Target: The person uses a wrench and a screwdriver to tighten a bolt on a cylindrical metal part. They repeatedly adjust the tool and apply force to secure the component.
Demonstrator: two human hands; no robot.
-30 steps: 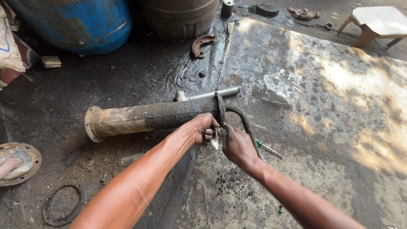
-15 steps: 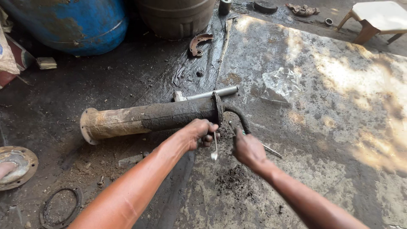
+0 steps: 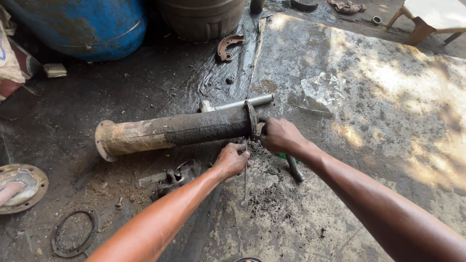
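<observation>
A long, dirt-caked metal tube (image 3: 174,132) is seen lying on its side on the oily concrete floor (image 3: 388,121), its flared rim at the left and a flange (image 3: 251,120) at the right. The right hand (image 3: 280,137) is clenched against the flange end of the tube. The left hand (image 3: 232,159) is closed around a thin metal rod (image 3: 245,182), which hangs just below the tube with its tip at the floor. A grey bar (image 3: 242,103) is noted behind the tube. A crumpled clear plastic wrapper (image 3: 323,91) lies to the right, well apart. A blue drum (image 3: 82,26) stands at the upper left, a curved brake shoe (image 3: 228,44) near it.
</observation>
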